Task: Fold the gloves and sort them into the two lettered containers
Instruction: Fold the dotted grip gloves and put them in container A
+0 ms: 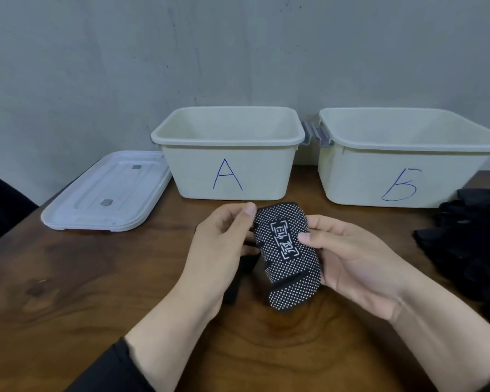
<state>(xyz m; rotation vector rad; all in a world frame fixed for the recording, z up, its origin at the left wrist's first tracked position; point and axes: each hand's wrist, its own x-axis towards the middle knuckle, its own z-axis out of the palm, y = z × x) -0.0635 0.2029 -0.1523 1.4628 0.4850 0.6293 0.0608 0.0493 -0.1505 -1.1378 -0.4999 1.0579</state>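
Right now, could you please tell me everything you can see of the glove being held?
The glove is black knit fabric covered in small white grip dots, with a white boxed logo printed mid-palm. It is bunched or partly folded, raised above the wooden table. The left hand pinches its left edge; the right hand cradles its right side.

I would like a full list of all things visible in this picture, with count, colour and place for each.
black dotted fabric glove: one, black with white dots, held between both hands above the table
cream plastic container marked A: one, cream, table rear centre
cream plastic container marked B: one, cream, rear right
clear plastic lid: one, translucent white, left of A
pile of black gloves: count unclear, black, right edge
brown wooden table: one, brown
left hand: pinches glove
right hand: holds glove
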